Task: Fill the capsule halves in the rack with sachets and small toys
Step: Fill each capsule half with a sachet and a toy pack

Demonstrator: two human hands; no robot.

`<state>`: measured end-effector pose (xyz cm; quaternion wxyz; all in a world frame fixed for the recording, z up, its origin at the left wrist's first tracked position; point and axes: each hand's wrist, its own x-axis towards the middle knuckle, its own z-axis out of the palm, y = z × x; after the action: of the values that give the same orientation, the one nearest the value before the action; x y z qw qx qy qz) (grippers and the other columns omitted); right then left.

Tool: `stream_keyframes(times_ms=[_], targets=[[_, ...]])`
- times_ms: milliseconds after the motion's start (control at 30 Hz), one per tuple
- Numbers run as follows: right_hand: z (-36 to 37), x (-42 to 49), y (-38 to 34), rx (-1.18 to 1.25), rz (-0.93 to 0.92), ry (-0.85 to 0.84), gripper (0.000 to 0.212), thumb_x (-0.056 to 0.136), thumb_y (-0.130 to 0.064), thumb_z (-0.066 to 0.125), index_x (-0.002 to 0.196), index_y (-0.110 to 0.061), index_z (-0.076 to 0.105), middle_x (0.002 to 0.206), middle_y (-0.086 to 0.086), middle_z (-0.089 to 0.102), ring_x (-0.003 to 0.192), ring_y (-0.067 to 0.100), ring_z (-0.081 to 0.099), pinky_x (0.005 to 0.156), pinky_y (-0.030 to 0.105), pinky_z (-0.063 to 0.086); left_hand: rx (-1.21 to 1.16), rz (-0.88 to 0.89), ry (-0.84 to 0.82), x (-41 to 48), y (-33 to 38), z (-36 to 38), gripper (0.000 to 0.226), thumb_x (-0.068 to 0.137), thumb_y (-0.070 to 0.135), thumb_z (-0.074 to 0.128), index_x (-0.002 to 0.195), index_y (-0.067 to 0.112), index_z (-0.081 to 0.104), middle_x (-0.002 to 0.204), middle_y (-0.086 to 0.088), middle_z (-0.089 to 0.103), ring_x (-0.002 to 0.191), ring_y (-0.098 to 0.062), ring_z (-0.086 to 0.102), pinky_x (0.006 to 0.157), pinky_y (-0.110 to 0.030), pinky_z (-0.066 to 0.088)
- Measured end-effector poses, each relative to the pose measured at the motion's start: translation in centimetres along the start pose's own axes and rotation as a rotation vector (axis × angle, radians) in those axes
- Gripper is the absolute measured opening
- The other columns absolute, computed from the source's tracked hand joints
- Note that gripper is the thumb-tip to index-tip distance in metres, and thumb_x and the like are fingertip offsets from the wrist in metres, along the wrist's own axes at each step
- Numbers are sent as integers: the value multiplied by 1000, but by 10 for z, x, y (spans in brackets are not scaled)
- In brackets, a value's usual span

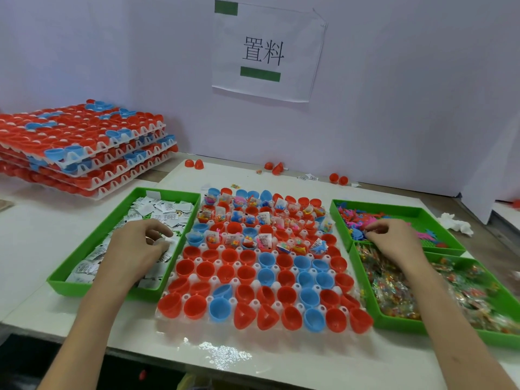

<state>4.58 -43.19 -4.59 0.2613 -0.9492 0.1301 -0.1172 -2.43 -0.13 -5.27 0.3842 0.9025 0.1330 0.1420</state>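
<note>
A white rack (pixel 197 323) in front of me holds red and blue capsule halves (pixel 244 274). The far rows carry sachets and small toys; the near rows stand empty. My left hand (pixel 138 249) is in the left green tray (pixel 73 285) of white sachets (pixel 166 213), fingers pinched on a sachet. My right hand (pixel 394 240) reaches into the far right green tray (pixel 399 208) of small plastic toys (pixel 357 218), fingertips closed on a small toy. A nearer green tray (pixel 399 325) holds clear packets of coloured beads (pixel 394 291).
A stack of filled racks (pixel 81 147) stands at the back left. Loose red capsule halves (pixel 194 164) lie along the wall under a paper sign (pixel 264 52). A crumpled white tissue (pixel 455 223) lies at the far right.
</note>
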Motion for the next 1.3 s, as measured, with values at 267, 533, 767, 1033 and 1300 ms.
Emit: stream_keyframes(times_ms=[267,533,767,1033,1300], targets=[[-3,-7,1,127,-21,171,12,84,-21,79,87,-29,71,84,-5,68,94,23,66,94,54,50,-110,40,120,-4,1,0,22,84,1,71,84,23,71,82,1,69,74,-10,64,59,-21,44],[-6,-7,1,261,-109,305,8,87,-8,74,93,-13,77,90,5,75,77,9,64,75,25,50,-169,67,153,-6,0,-1,21,83,3,74,85,24,72,79,6,69,76,-8,63,61,-19,43],[-45,-34,-49,417,-315,157,13,87,-18,76,82,-30,73,82,-14,72,74,6,66,64,21,46,-242,82,235,-8,-1,-6,19,85,8,74,87,28,72,84,4,72,76,-15,67,62,-29,48],[-66,-146,-85,600,-573,-338,22,82,-19,78,86,-41,77,87,-10,76,77,12,70,70,21,58,-205,83,230,-11,4,-5,19,88,8,71,87,28,70,86,2,71,70,-19,68,55,-27,49],[-46,-160,-89,696,-490,-281,39,85,-1,74,89,-39,77,87,-12,75,79,11,71,73,19,57,-438,71,248,-19,12,-16,29,85,3,72,85,31,68,92,-4,73,76,-25,73,73,-26,57]])
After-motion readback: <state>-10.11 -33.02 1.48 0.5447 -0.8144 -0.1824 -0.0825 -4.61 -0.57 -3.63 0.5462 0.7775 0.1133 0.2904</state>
